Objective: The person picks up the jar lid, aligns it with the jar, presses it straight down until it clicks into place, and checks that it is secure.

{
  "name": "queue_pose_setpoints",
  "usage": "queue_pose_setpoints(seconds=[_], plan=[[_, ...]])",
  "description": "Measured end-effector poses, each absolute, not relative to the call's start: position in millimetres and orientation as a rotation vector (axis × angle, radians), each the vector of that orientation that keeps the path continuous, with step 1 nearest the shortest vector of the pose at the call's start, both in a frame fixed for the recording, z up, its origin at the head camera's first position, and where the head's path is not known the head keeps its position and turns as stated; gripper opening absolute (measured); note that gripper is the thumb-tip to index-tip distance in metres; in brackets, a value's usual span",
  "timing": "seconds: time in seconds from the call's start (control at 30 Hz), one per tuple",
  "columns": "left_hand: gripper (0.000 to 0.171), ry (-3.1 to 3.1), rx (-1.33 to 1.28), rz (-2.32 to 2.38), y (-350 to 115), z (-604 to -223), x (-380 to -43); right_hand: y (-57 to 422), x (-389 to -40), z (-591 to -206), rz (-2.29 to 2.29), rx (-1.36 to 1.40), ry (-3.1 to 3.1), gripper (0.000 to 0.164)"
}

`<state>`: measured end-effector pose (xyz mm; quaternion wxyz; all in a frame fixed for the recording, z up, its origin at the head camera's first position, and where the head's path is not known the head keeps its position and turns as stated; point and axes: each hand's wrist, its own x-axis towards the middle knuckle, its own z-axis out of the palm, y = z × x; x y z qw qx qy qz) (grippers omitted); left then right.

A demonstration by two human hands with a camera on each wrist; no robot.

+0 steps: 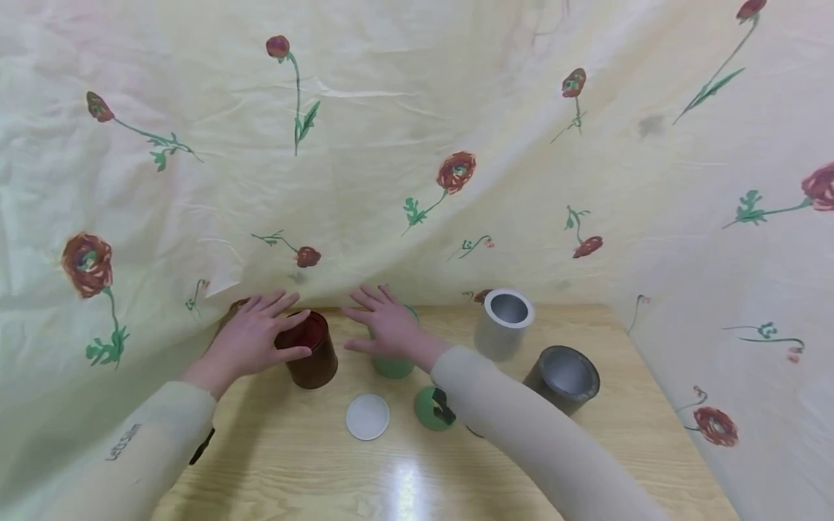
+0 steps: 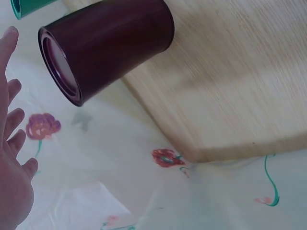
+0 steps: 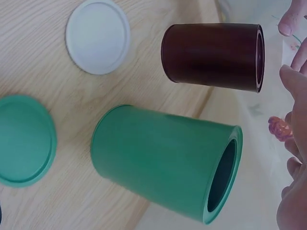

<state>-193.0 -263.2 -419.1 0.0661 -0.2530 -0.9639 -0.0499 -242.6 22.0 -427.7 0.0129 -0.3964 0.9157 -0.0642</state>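
My left hand (image 1: 253, 334) hovers with spread fingers beside and over the top of a dark red can (image 1: 314, 367). The left wrist view shows those fingers apart from the can's rim. My right hand (image 1: 391, 325) is held with fingers straight above a green can (image 1: 393, 367), covering most of it in the head view. That can's open mouth shows in the right wrist view, near the hand with a gap between. Neither hand holds anything. A white lid (image 1: 368, 417) and a green lid (image 1: 426, 409) lie flat in front of the cans.
Right of the right forearm stand an open white can (image 1: 498, 340) and an open dark grey can (image 1: 554, 387), partly behind the sleeve. A dark edge shows under that forearm. Flowered cloth (image 1: 365, 202) hangs behind and beside the wooden table (image 1: 313, 470).
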Motion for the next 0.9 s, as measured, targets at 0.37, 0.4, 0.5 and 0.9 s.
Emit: queue_pose_setpoints(seconds=[0.37, 0.4, 0.5, 0.9], plan=[[0.072, -2.938, -0.825, -0.141, -241.9, -418.2, -192.0, 53.5, -226.8, -425.3, -0.193, -1.219, 2.855, 0.074], [0.072, -2.938, -0.838, -0.134, -239.9, -417.5, -191.2, 56.6, -225.4, -425.5, -0.204, -1.226, 2.861, 0.074], [0.073, -2.926, -0.873, -0.109, -234.0, -417.0, -187.3, 65.2, -221.4, -427.3, -0.247, -1.250, 2.873, 0.074], [0.080, -2.799, -0.957, -0.049, -216.2, -424.1, -177.7, 96.8, -201.4, -431.7, -0.343, -1.291, 2.922, 0.080]])
